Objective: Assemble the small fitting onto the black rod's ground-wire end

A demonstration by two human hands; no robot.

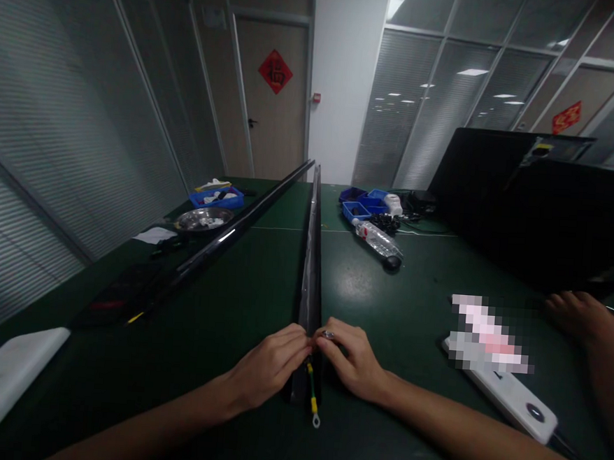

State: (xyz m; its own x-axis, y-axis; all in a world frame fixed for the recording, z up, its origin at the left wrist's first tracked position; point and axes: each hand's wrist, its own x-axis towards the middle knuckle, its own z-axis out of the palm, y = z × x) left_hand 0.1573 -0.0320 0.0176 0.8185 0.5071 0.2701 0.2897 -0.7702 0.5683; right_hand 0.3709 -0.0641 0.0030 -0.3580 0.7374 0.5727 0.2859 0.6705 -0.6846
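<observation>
A long dark metal rail (310, 272) runs away from me down the middle of the table. At its near end, the fingertips of my left hand (271, 364) and my right hand (353, 359) meet, both closed in a pinch. What lies between the fingertips is hidden. A short yellow-green wire (311, 381) comes out just below them, over the rail's end. Its ring terminal (316, 420) points towards me. A second long dark rail (233, 232) lies slanting to the left, a yellow tip at its near end.
On the left are a white device (9, 384), a metal bowl (204, 218) and a blue tray (217, 197). Blue bins (357, 211) and a plastic bottle (378, 240) lie at back right. Nearer stand a white handheld device (510, 398), another person's hand (579, 315) and large black panels (498, 201).
</observation>
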